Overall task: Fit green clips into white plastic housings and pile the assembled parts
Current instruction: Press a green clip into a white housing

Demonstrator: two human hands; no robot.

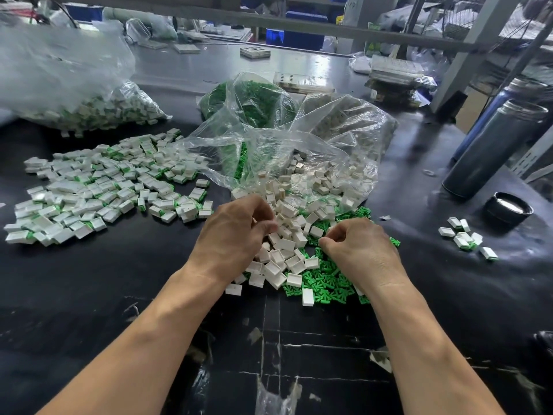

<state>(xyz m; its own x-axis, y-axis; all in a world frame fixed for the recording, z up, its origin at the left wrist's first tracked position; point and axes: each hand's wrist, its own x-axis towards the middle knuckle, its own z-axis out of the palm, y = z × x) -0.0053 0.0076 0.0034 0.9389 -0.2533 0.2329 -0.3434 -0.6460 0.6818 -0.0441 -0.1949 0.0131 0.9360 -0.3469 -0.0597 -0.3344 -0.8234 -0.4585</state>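
Note:
A heap of loose white plastic housings (287,250) lies in the middle of the black table, spilling from an open clear bag (269,151). Green clips (323,283) are scattered under and to the right of them. My left hand (236,235) rests curled on the left side of the heap, fingers closed among the housings; what it holds is hidden. My right hand (359,250) sits on the green clips with thumb and fingertips pinched together; anything between them is too small to tell. A wide pile of assembled white-and-green parts (101,187) spreads to the left.
A clear bag of assembled parts (74,94) sits at the far left, a bag of green clips (251,97) behind the centre. Two metal flasks (496,148) and a black lid (508,209) stand right, beside a few assembled parts (465,238). Torn tape marks the near table.

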